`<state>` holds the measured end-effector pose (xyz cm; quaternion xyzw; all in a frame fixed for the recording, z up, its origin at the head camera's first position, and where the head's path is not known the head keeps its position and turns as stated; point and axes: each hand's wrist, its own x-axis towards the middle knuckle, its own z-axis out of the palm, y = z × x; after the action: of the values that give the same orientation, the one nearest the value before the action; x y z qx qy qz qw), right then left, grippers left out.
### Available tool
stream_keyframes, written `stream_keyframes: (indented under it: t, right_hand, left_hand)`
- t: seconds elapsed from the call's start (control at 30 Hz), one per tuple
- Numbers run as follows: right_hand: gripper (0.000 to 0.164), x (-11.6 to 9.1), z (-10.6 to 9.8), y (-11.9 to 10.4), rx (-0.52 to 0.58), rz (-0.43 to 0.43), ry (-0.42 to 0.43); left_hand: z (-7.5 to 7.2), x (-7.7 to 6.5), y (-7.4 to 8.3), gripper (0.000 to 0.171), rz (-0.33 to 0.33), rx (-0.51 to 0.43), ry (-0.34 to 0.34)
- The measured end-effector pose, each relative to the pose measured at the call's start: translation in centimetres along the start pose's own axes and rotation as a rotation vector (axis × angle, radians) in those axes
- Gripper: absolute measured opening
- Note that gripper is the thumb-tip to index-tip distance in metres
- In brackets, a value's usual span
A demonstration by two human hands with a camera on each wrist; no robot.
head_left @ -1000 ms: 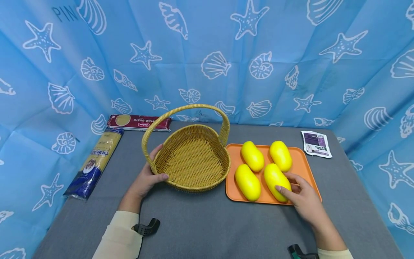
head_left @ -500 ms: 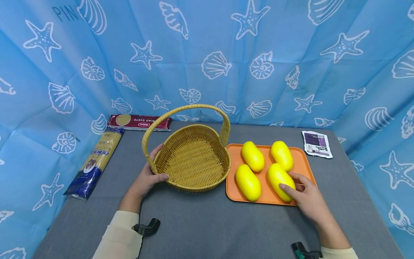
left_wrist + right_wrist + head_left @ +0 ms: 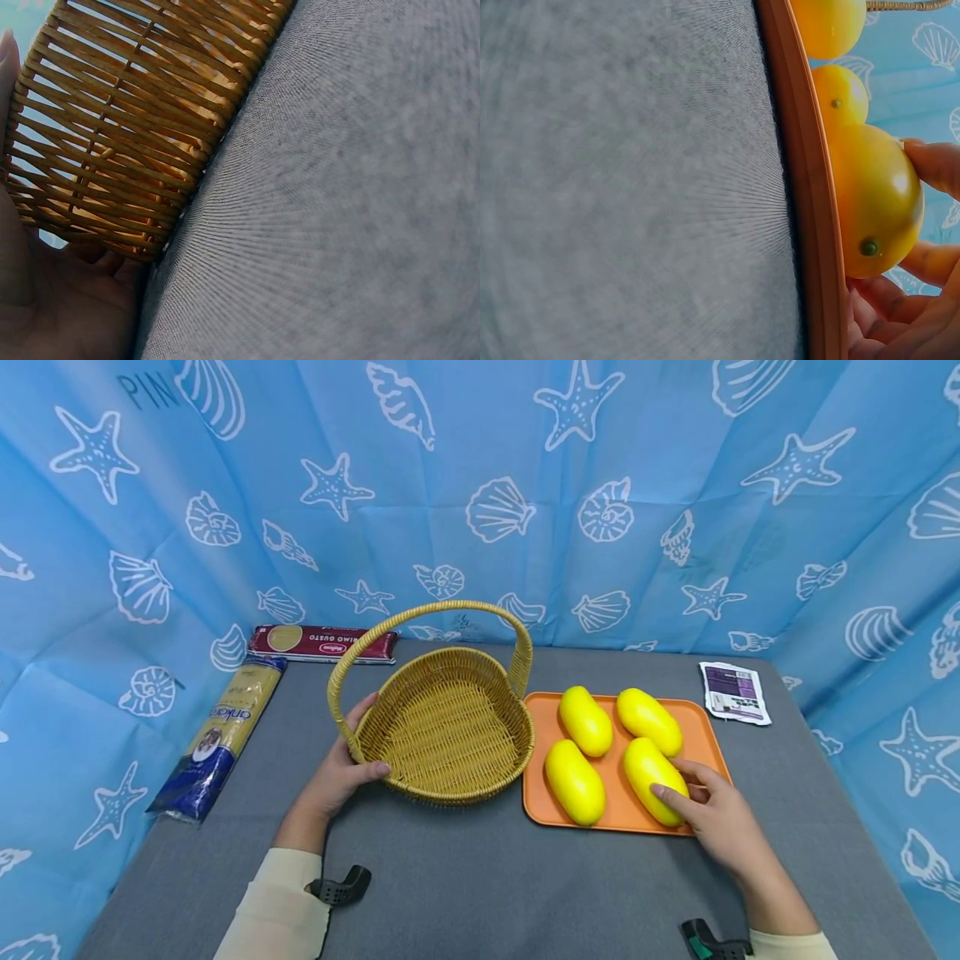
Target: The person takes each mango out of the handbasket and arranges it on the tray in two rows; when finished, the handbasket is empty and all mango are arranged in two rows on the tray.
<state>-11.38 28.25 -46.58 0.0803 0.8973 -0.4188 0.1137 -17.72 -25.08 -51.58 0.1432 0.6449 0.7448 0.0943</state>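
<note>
A round wicker basket (image 3: 450,727) with a tall arched handle stands on the grey table. My left hand (image 3: 341,781) grips its left side, thumb over the rim and fingers behind the weave. In the left wrist view, the basket's woven wall (image 3: 135,112) rises beside my palm. To the right, several yellow mangoes lie on an orange tray (image 3: 540,814). My right hand (image 3: 720,814) holds the front right mango (image 3: 652,781) between thumb and fingers. The right wrist view shows this mango (image 3: 877,202) at the tray rim, its green stem dot visible.
Behind the held mango lies another mango (image 3: 650,721); two more fill the tray's left half. A white and purple packet (image 3: 735,693) lies at the back right. Two pasta packs, one red (image 3: 322,643) and one blue-gold (image 3: 217,739), lie left of the basket. A blue curtain surrounds the table.
My right hand and the front right mango have shifted slightly right on the tray. The mango behind it has turned to a more slanted position. My left hand and the basket stay put.
</note>
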Motion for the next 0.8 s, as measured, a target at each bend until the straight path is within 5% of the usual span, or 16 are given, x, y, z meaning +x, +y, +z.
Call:
stream_keyframes:
  t: [0.8]
  right_hand:
    - [0.081,-0.36,0.07,-0.06,0.000,-0.041,-0.029]
  left_hand:
    - [-0.05,0.05,-0.06,0.106,-0.006,0.035,0.024]
